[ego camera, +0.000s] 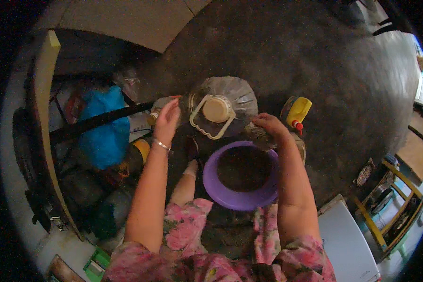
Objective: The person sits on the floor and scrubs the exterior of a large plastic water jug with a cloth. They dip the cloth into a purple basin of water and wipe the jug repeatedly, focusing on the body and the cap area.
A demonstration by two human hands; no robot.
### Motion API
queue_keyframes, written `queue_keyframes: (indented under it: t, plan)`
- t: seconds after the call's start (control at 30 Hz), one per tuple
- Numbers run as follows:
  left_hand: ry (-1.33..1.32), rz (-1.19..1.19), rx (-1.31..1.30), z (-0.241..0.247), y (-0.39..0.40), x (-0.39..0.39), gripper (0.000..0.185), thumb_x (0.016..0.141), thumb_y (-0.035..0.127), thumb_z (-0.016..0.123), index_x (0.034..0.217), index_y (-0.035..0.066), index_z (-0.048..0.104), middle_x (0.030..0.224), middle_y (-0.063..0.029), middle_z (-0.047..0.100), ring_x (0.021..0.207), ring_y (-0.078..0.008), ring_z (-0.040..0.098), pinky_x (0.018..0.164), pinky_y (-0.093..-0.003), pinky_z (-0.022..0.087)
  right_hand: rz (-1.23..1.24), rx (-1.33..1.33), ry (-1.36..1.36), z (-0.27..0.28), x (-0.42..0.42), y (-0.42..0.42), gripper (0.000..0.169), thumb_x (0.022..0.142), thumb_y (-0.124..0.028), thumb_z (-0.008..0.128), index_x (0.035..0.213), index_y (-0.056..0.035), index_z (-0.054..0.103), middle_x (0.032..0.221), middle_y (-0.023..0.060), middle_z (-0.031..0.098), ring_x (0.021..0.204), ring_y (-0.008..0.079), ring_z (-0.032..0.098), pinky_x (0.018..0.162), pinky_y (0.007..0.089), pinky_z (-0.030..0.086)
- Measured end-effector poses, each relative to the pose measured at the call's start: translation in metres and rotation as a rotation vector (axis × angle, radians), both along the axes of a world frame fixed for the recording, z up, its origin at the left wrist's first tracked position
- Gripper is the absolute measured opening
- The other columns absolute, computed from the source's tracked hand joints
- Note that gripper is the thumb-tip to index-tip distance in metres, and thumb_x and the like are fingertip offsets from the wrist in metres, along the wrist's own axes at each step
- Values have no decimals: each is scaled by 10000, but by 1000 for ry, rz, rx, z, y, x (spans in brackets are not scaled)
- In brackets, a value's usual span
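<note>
A large clear plastic jug with a pale cap and a looped carry handle stands on the floor in front of me. My left hand is raised to the left of the jug, near a smaller clear bottle with a yellowish cap; nothing shows in it. At the jug's right side, my right hand has curled fingers over a clear, blurred thing; whether it grips this cannot be told. A purple plastic basin with a dark inside sits between my legs, partly behind my right forearm.
A yellow bottle with a red cap is to the right. At the left lie a blue plastic bag and an orange-yellow object, beside a dark bar. A white panel and a yellow-edged frame are at the lower right.
</note>
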State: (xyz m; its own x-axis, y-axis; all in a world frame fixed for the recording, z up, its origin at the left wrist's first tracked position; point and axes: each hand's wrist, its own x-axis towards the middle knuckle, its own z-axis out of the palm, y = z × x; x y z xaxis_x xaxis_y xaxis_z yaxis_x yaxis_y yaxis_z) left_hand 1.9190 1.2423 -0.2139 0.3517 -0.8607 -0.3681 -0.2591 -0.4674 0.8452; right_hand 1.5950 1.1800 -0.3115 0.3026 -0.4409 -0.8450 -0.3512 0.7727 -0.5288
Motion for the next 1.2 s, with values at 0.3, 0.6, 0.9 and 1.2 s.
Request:
queue_keyframes:
  t: [0.3, 0.6, 0.9, 1.2]
  plan:
    - [-598, -283, -228, 23, -3, -87, 952, 521, 309, 818, 1307, 96, 325, 1311, -123, 366, 1215, -333, 342, 1014, -470, 256, 45, -63, 66, 0, 7, 0, 248, 814, -239, 616, 977, -53, 596, 868, 47, 614, 769, 157, 548, 676, 291, 456]
    - [-697, -279, -184, 1, -21, -80, 832, 537, 231, 811, 1239, 153, 372, 1265, -67, 425, 1200, -284, 372, 980, -504, 253, 53, -221, 343, 24, 17, 20, 273, 818, -236, 621, 991, -26, 600, 873, 51, 627, 798, 162, 572, 706, 294, 463]
    - [-625, -306, -277, -18, -16, -69, 770, 602, 263, 768, 1243, 132, 361, 1270, -79, 455, 1195, -306, 382, 995, -489, 225, -235, -809, 148, 94, 95, -30, 240, 766, -137, 666, 981, -49, 608, 986, 80, 601, 925, 207, 566, 834, 303, 431]
    - [-538, -305, -384, -32, -19, -61, 779, 602, 261, 761, 1247, 120, 348, 1253, -73, 481, 1170, -321, 397, 966, -496, 252, 92, -1003, 352, 21, 134, -83, 337, 688, -176, 717, 961, -33, 580, 956, 137, 570, 852, 324, 574, 740, 363, 472]
